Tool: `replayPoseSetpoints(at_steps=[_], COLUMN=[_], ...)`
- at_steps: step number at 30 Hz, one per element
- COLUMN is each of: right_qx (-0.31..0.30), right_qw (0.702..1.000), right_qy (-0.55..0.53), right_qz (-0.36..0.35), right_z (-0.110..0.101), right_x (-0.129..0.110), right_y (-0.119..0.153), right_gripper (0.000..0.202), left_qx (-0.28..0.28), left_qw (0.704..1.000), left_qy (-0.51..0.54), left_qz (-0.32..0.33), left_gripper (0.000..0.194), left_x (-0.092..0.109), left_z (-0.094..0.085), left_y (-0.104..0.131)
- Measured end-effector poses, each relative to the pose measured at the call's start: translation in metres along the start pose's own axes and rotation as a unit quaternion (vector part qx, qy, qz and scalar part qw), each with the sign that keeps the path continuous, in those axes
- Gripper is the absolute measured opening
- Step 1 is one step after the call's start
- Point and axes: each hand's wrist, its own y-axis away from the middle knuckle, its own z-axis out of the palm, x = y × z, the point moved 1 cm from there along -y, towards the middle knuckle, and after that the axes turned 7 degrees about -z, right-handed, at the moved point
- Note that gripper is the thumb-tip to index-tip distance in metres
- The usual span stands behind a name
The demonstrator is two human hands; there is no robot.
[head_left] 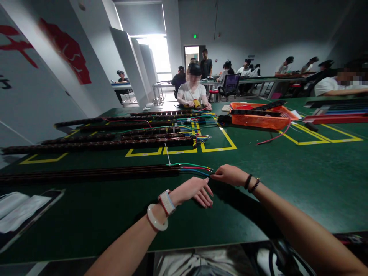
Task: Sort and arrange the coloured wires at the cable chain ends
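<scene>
A long black cable bundle (115,173) lies across the green table (287,184), with green, red and blue wires (195,168) coming out of its right end. My right hand (231,175) pinches the tip of a blue wire at that end. Just below the wires is my left hand (197,191), its fingers spread and pointing right, palm toward the table. Its thumb and index finger are close to the blue wire; no object shows in it. A white zip tie (167,154) stands up from the bundle near where the wires emerge.
More black cable bundles (100,145) lie farther back on the left. An orange basket (258,122) with dark parts stands back right. Across the table a person holds a yellow heat gun (197,104). A dark tray with white packets (23,211) is at the left edge.
</scene>
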Motion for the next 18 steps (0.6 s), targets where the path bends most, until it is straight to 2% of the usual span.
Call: replayPoseSetpoints(at_steps=[2, 4, 7, 9, 10, 11, 12, 14, 16, 18], right_qx=[0.002, 0.004, 0.044, 0.131, 0.172, 0.200, 0.213, 0.229, 0.230, 0.234], right_qw=[0.999, 0.998, 0.997, 0.990, 0.983, 0.975, 0.969, 0.957, 0.949, 0.945], right_qy=[0.033, 0.055, 0.056, 0.056, 0.056, 0.058, 0.063, 0.095, 0.117, 0.120], right_qz=[0.009, 0.019, 0.022, -0.015, -0.044, -0.078, -0.112, -0.150, -0.179, -0.193], right_z=[0.004, 0.002, -0.014, -0.026, -0.029, -0.031, -0.029, -0.020, -0.006, 0.005], right_x=[-0.001, 0.001, 0.005, 0.001, -0.004, -0.010, -0.019, -0.037, -0.054, -0.068], right_y=[0.000, 0.003, 0.009, 0.008, 0.006, 0.001, -0.006, -0.025, -0.049, -0.072], right_gripper=[0.055, 0.059, 0.067, 0.064, 0.062, 0.059, 0.058, 0.059, 0.064, 0.066], left_qx=[0.035, 0.123, 0.268, 0.420, 0.511, 0.587, 0.635, 0.686, 0.701, 0.709], left_qw=[0.999, 0.990, 0.956, 0.894, 0.843, 0.792, 0.755, 0.704, 0.669, 0.654], left_qy=[-0.028, -0.061, -0.113, -0.143, -0.152, -0.157, -0.162, -0.171, -0.199, -0.193], left_qz=[-0.012, -0.010, 0.024, 0.064, 0.069, 0.055, 0.020, -0.071, -0.149, -0.177], left_gripper=[0.057, 0.054, 0.049, 0.043, 0.044, 0.049, 0.056, 0.069, 0.077, 0.079], left_x=[0.000, -0.003, -0.015, -0.027, -0.034, -0.041, -0.049, -0.064, -0.076, -0.083], left_z=[0.002, -0.006, -0.041, -0.076, -0.096, -0.116, -0.134, -0.166, -0.188, -0.201], left_y=[0.016, 0.037, 0.077, 0.103, 0.115, 0.126, 0.134, 0.145, 0.151, 0.153])
